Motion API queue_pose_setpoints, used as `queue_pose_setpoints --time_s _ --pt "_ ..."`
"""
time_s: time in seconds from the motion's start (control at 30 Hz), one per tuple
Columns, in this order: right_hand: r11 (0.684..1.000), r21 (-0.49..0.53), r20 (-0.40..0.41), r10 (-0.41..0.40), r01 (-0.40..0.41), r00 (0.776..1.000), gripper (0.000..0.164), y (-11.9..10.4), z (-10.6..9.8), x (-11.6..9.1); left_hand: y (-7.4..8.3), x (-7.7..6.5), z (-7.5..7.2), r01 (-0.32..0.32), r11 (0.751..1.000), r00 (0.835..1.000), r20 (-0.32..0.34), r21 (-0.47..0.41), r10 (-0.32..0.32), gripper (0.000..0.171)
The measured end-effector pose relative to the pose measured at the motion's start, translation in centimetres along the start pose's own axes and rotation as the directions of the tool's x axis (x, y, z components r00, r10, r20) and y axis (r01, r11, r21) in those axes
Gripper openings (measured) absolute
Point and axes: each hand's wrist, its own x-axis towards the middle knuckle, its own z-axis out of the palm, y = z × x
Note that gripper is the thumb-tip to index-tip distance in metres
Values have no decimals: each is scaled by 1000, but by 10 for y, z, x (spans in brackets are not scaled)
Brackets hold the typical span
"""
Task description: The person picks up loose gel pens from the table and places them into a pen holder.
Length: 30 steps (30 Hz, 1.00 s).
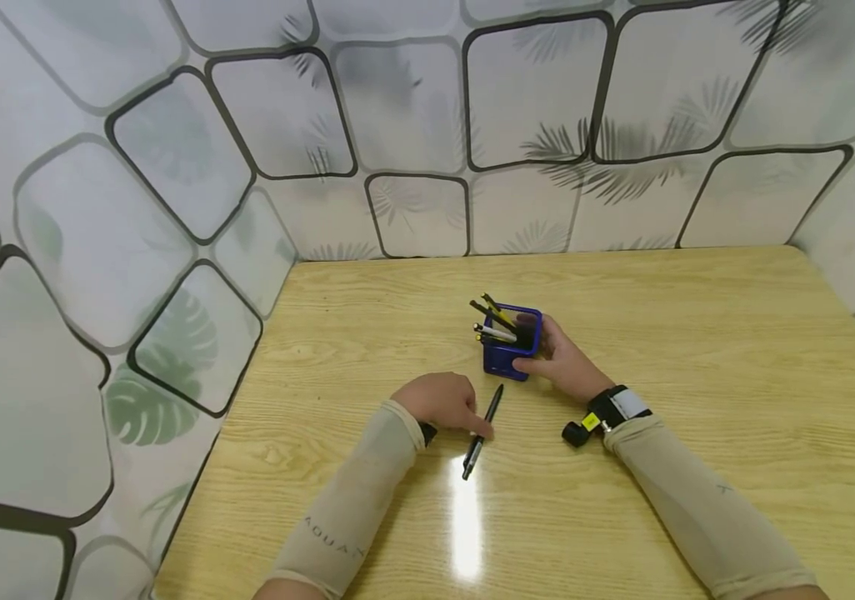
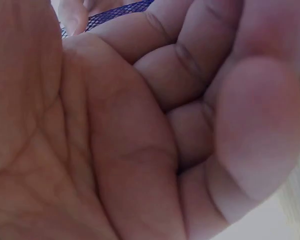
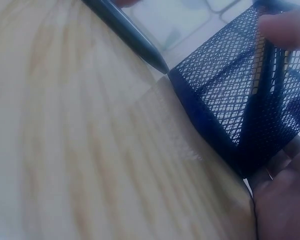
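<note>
Near the middle of the table, my left hand (image 1: 444, 403) pinches a dark pen (image 1: 476, 450) around its middle, and its other fingers curl inward. That pen slants, with one tip pointing toward a blue mesh pen holder (image 1: 504, 360). My right hand (image 1: 567, 363) grips the holder from its right side, the thumb across the front. Several pens (image 1: 493, 317) in black, white and yellow lean leftward inside it. In the right wrist view, the mesh wall (image 3: 215, 85) stands close to the pen's tip (image 3: 157, 65). In the left wrist view the palm and curled fingers hide the pen.
The light wood-grain table (image 1: 367, 317) ends at a patterned wall (image 1: 412, 208) behind, with more patterned wall on the left and right. A bright reflection lies on the table below the pen. A small black device (image 1: 576, 433) hangs at the right wrist strap.
</note>
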Motion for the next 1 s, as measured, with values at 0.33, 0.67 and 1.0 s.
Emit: queue_pose_setpoints --time_s 0.33,0.67,1.0 --pt "1000 -1 7 -1 1 1000 83 1 -2 1 2 0 1 -6 999 1000 -20 32 7 26" --pt "1000 -4 6 -6 6 1000 84 1 0 1 -12 -4 -9 -115 993 993 -23 -34 115 10" --pt "1000 -24 2 -9 9 1000 84 2 -2 1 -28 -19 -32 -351 913 931 -177 -206 318 7"
